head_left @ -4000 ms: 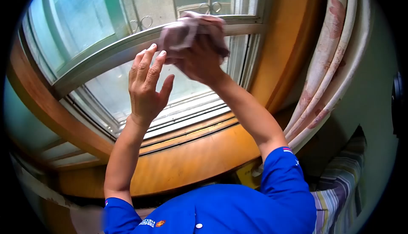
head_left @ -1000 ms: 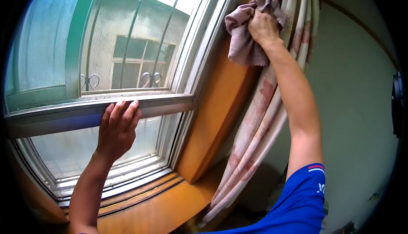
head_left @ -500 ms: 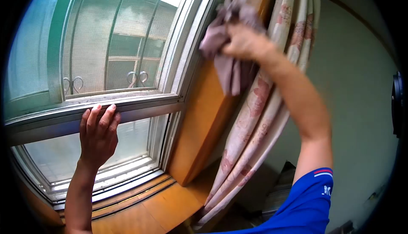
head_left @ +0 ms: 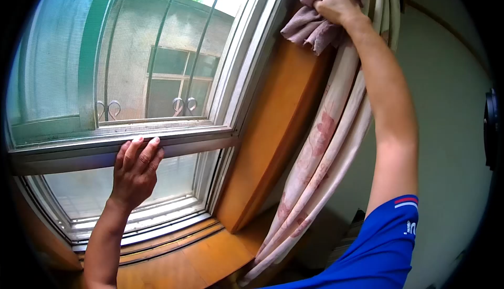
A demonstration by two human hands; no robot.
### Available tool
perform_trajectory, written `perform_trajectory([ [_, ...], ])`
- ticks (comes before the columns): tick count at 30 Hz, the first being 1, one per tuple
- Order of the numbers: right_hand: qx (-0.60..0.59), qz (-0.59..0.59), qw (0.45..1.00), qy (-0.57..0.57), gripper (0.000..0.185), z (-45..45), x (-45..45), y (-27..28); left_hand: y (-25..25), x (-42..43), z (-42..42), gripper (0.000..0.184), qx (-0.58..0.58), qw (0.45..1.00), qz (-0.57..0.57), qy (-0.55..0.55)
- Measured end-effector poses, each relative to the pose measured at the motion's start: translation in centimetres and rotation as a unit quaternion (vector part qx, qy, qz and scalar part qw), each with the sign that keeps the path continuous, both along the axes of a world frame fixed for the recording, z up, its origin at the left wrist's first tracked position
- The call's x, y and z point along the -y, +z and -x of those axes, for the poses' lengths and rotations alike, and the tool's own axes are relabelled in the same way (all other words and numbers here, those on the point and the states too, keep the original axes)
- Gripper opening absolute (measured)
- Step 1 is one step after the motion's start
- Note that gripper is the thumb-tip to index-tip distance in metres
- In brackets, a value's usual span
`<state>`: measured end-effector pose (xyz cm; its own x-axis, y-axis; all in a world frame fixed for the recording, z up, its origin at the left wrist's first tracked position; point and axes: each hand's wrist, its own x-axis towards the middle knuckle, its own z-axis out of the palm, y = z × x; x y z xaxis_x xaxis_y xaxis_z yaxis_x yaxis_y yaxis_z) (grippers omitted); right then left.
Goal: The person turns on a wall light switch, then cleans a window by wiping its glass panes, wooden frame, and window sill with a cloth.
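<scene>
My right hand (head_left: 338,3) reaches high at the upper right and presses a bunched mauve cloth (head_left: 316,29) against the wooden window casing (head_left: 286,100). Part of the cloth hangs below my fingers in loose folds. My left hand (head_left: 137,171) rests on the metal crossbar (head_left: 68,159) of the window, its fingertips laid over the upper edge and nothing held in it. Above that bar is a sliding window with a mesh screen (head_left: 126,68); a lower glass pane (head_left: 126,186) sits beneath.
A pale floral curtain (head_left: 320,137) hangs just right of the casing, close to my right forearm. Below the window runs a wooden sill (head_left: 194,257) with dark tracks. Metal bars and a wall show outside. A dark object (head_left: 491,129) is on the right wall.
My right hand has moved up and to the right along the casing with the cloth. The view has shifted slightly, while my left hand stays on the crossbar.
</scene>
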<state>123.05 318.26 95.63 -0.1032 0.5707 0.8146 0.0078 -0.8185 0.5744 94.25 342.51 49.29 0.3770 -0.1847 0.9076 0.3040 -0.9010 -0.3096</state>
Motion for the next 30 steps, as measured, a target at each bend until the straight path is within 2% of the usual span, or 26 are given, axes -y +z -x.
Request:
perform_trajectory([
  [1, 0.036, 0.065, 0.988, 0.138, 0.058, -1.4, 0.5, -0.9, -0.1, 0.0, 0.1, 0.031, 0.000, 1.000, -0.004, 0.005],
  [2, -0.135, 0.088, 0.979, 0.121, 0.061, -1.2, 0.4, -2.6, -0.2, -0.1, 0.0, 0.032, 0.000, 1.000, -0.010, 0.007],
  [3, -0.353, 0.080, 0.916, 0.173, 0.050, 1.3, 0.6, -6.5, -0.1, -0.1, -0.1, 0.032, 0.001, 1.000, -0.013, 0.003],
  [4, -0.410, 0.084, 0.890, 0.180, 0.046, 1.2, 0.8, -10.3, -0.3, -0.2, -0.3, 0.033, 0.009, 1.000, -0.014, 0.004],
  [5, -0.441, 0.100, 0.881, 0.137, 0.046, 0.2, 0.7, -14.0, -0.7, -0.2, -0.3, 0.035, 0.015, 1.000, -0.011, 0.004],
  [8, -0.536, 0.168, 0.825, 0.061, 0.055, 4.5, 1.5, -22.3, -1.1, -0.1, -0.5, 0.038, 0.012, 1.000, 0.008, -0.017],
  [9, -0.297, 0.262, 0.905, 0.152, 0.054, 4.1, 2.5, -23.9, -1.0, 0.0, -0.5, 0.040, 0.014, 0.999, 0.021, -0.027],
  [11, -0.386, 0.243, 0.870, 0.187, 0.053, 4.1, 2.5, -24.0, -0.6, 0.8, -0.1, 0.044, 0.009, 0.999, 0.033, -0.038],
  [13, -0.474, 0.237, 0.823, 0.203, 0.053, 3.9, 2.1, -23.1, -0.1, 2.5, 0.2, 0.047, 0.006, 0.990, 0.085, -0.115],
  [18, -0.408, 0.255, 0.814, 0.325, 0.042, 3.0, 1.9, -22.1, 5.2, 8.9, -3.7, 0.045, -0.043, 0.931, 0.132, -0.337],
  [21, -0.425, 0.267, 0.805, 0.317, 0.042, 3.4, 2.1, -21.2, 9.8, 12.6, -8.1, 0.045, -0.032, 0.881, 0.188, -0.433],
  [23, -0.445, 0.269, 0.795, 0.314, 0.039, 4.8, 2.4, -20.1, 12.8, 14.7, -11.4, 0.050, -0.046, 0.825, 0.341, -0.449],
  [25, -0.523, 0.207, 0.747, 0.355, 0.033, 4.7, 2.4, -19.3, 14.5, 15.6, -16.2, 0.058, 0.006, 0.720, 0.387, -0.576],
  [26, -0.646, 0.141, 0.644, 0.385, 0.029, 4.1, 2.2, -18.4, 15.3, 16.9, -17.7, 0.062, 0.062, 0.692, 0.396, -0.600],
  [27, -0.641, 0.159, 0.654, 0.368, 0.025, 3.5, 2.2, -17.3, 15.0, 17.9, -18.6, 0.073, 0.058, 0.690, 0.428, -0.581],
  [30, -0.626, 0.131, 0.675, 0.368, 0.026, 5.2, 4.4, -17.3, 15.2, 20.4, -21.8, 0.086, 0.109, 0.686, 0.364, -0.621],
])
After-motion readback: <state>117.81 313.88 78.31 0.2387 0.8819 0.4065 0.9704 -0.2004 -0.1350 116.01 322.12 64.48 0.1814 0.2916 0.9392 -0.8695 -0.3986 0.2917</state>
